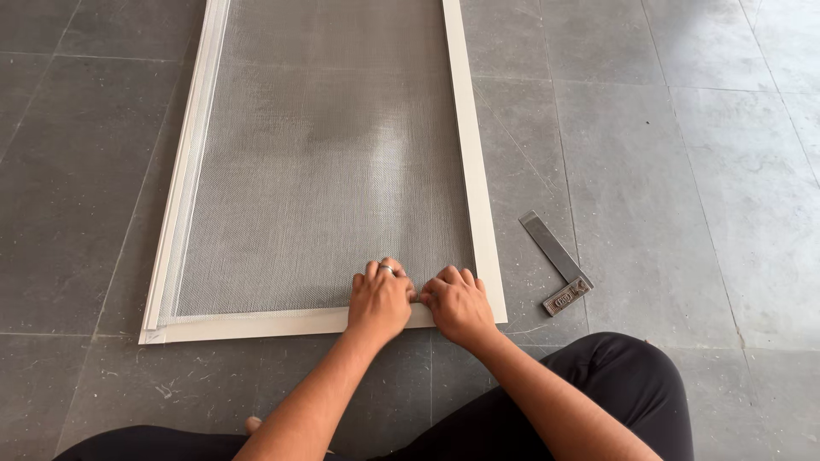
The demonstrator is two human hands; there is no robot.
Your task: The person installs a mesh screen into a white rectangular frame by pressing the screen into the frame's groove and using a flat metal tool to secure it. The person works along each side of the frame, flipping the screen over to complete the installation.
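A long white-framed screen panel (480,205) with grey mesh (325,154) lies flat on the floor, running away from me. Both my hands rest side by side on its near edge, towards the right corner. My left hand (380,299), with a ring on one finger, has its fingers curled and pressed down where the mesh meets the bottom frame bar (256,324). My right hand (457,303) is curled the same way, touching the left one, knuckles up. Whether they pinch the mesh or something small between them is hidden by the fingers.
A metal try square (559,260) lies on the grey tiled floor (666,196) to the right of the frame. My legs in black trousers (632,384) are folded at the bottom of the view. Loose mesh overhangs the frame's left side (184,188).
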